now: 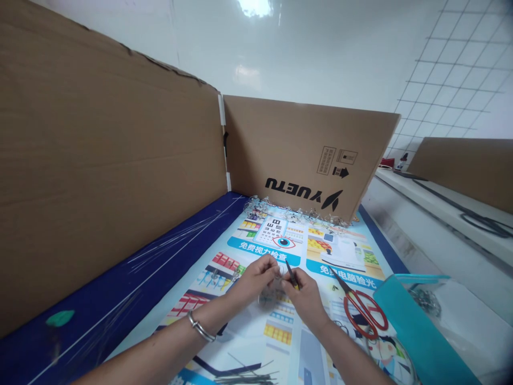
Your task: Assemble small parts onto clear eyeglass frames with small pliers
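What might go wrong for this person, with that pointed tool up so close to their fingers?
The slim dark-tipped tool in the right hand points upward close to the left hand, so a slip might prick a finger. The small wiry piece between the hands, too faint to identify, could drop. The red-handled scissors lie near the right forearm; a sideways move might knock them.

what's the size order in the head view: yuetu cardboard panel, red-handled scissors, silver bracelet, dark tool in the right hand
1. YUETU cardboard panel
2. Red-handled scissors
3. Silver bracelet and dark tool: too alike to rank; the tool is partly hidden
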`<state>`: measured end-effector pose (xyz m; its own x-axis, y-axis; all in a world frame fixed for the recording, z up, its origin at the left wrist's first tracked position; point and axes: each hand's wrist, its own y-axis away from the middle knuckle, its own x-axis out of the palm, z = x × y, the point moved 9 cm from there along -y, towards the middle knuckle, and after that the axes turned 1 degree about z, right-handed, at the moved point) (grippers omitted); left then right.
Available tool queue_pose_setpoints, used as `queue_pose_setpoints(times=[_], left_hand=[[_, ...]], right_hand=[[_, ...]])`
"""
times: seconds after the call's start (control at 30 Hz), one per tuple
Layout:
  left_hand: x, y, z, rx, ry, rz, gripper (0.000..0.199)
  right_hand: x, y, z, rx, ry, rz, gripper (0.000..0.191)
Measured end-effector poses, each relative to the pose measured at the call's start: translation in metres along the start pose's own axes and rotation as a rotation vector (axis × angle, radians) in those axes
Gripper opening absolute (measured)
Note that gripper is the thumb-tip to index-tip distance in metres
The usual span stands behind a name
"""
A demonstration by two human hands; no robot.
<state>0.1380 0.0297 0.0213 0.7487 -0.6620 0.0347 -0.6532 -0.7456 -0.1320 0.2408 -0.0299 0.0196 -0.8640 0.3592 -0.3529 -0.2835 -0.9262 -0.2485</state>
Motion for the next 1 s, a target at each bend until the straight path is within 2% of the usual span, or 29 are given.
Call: queue_pose_setpoints(times=[0.17,0.33,0.43,0.67,0.8,1.0], left_hand=[[-0.003,0.001,-0.007,0.015,0.0,-0.029,0.019],[-0.02,0.001,-0.01,0.055,-0.023,-0.158,0.02],[-0.023,0.0,-0.008,0.052,-0.027,-0.185,0.021],[-0.015,0.004,-0.012,0.061,0.017,-0.147,0.019],[-0.01,0.005,-0.01,0.04,0.047,-0.124,0.018],[-0.015,0.002,-0.011,0.097,-0.014,-0.158,0.013]], right_hand=[[0.0,0.0,0.002,-0.03,0.06,0.028,0.01],[-0.013,-0.004,-0.004,-0.066,0.199,-0.024,0.017],[-0.018,-0.008,-0.009,-0.057,0.221,-0.031,0.018],[0.004,-0.003,0.006,-0.13,0.157,0.118,0.009],[0.005,-0.001,0.009,-0.13,0.155,0.11,0.015],[0.002,0.0,0.005,-0.115,0.123,0.098,0.015]])
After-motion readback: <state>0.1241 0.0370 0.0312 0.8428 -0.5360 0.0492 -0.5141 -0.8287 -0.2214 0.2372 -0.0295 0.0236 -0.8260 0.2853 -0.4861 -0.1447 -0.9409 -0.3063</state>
